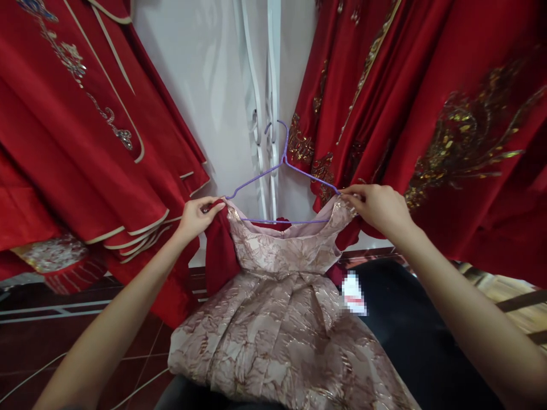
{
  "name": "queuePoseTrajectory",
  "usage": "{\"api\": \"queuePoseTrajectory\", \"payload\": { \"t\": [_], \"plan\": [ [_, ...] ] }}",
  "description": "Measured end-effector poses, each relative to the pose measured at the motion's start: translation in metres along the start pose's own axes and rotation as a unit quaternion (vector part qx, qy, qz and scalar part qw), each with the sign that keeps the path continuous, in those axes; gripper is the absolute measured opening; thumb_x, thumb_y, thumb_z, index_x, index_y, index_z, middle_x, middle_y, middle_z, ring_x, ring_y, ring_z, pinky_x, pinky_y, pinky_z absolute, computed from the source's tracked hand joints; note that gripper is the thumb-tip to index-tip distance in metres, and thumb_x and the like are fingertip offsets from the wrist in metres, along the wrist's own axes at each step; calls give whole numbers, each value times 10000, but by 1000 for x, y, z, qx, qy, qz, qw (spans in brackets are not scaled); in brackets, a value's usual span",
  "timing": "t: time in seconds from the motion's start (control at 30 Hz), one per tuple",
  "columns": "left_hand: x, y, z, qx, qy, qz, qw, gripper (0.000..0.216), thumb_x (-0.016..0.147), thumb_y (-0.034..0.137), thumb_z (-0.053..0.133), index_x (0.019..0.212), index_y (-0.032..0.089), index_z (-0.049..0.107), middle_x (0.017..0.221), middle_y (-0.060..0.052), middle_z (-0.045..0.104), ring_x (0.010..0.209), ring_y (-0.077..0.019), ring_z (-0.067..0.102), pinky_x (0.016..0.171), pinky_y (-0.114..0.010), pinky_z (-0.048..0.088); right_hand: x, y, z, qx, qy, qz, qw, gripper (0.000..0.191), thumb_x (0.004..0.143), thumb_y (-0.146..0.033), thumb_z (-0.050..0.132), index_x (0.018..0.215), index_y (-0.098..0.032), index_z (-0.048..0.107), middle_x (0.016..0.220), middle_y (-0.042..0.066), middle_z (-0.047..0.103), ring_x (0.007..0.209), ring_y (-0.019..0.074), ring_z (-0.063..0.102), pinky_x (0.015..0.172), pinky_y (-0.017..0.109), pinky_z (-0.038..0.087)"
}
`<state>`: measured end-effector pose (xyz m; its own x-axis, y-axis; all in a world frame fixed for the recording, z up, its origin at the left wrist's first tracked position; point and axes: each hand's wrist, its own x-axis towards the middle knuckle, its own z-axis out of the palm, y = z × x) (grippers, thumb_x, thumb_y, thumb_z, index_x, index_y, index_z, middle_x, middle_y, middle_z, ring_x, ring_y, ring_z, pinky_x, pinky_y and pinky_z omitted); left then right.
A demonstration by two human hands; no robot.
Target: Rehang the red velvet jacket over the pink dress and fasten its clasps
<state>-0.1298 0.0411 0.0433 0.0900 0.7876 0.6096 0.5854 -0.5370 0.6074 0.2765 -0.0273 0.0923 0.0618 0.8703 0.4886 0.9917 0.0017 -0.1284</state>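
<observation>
**A:** And there was the left hand (199, 218), its grip pinched tight on one shoulder strap (233, 213) of a pink brocade dress (277, 313)!

**B:** The right hand (379, 208) matched it, grip closed on the other strap (342, 212).

**A:** So where exactly was the dress?

**B:** Strung between both grips, its bodice just below them and its skirt spreading out farther beneath, gold threads glinting!

**A:** And look, a purple hanger (284, 161)! Its arms sloped down to the two grips, its hook rose above and between them, and its lower bar crossed the open neckline.

**B:** Dark red cloth (220, 250) hung right under the left grip; whether it joined the dress, I couldn't tell.

**A:** A blurred white tag (352, 291) showed below the right grip.

**B:** Beyond the left grip, a red garment with cream piping (106, 182); beyond the right, a gold-sequinned red garment (405, 125)!
</observation>
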Motion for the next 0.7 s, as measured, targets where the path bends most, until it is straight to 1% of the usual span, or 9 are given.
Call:
{"api": "queuePoseTrajectory", "payload": {
  "t": [0.1,0.17,0.27,0.43,0.53,0.6,0.7],
  "plan": [
    [-6,-1,-4,-37,12,-24,999,438,737,518,678,910,118,726,878,-88,746,746,-178,656,706,-270,515,1,4,-3,16,9,9,1000,301,881,-433,516,1059,-321,731,854,63,736,778,261,669,613,308,434],
    [-11,-1,-9,-47,34,-41,997,445,732,528,681,908,123,731,835,-75,745,678,-160,639,639,-254,506,1,6,-3,20,17,17,1000,294,879,-419,516,1052,-317,729,851,63,736,780,268,671,615,314,434],
    [-18,0,-20,-18,57,-44,997,452,729,545,677,896,129,740,828,-72,745,650,-160,631,605,-251,497,-2,10,-2,14,17,39,999,291,877,-382,511,1040,-282,729,830,82,733,780,285,673,632,334,446],
    [-21,-1,-39,122,46,-23,991,480,747,591,624,875,145,747,808,-71,748,637,-184,633,564,-258,466,-13,25,4,28,2,59,998,277,875,-317,513,1022,-223,728,825,96,736,763,281,676,683,357,470],
    [-21,4,-46,200,20,-18,979,508,786,614,553,886,154,744,797,-69,750,634,-195,640,558,-262,449,-17,31,7,39,4,53,998,275,874,-293,512,1014,-201,730,820,104,738,751,280,680,695,358,474],
    [-19,10,-49,266,-14,2,964,499,824,589,505,904,155,739,829,-76,753,640,-198,648,577,-268,442,-18,33,8,41,10,53,998,269,865,-286,522,1003,-198,735,817,102,740,750,279,684,693,353,479],
    [-17,23,-50,363,-66,30,929,479,876,529,427,925,157,725,867,-92,750,678,-215,667,613,-284,436,-20,36,11,54,21,54,997,254,851,-287,538,981,-206,741,818,81,745,762,265,692,702,339,495]
  ]
}}
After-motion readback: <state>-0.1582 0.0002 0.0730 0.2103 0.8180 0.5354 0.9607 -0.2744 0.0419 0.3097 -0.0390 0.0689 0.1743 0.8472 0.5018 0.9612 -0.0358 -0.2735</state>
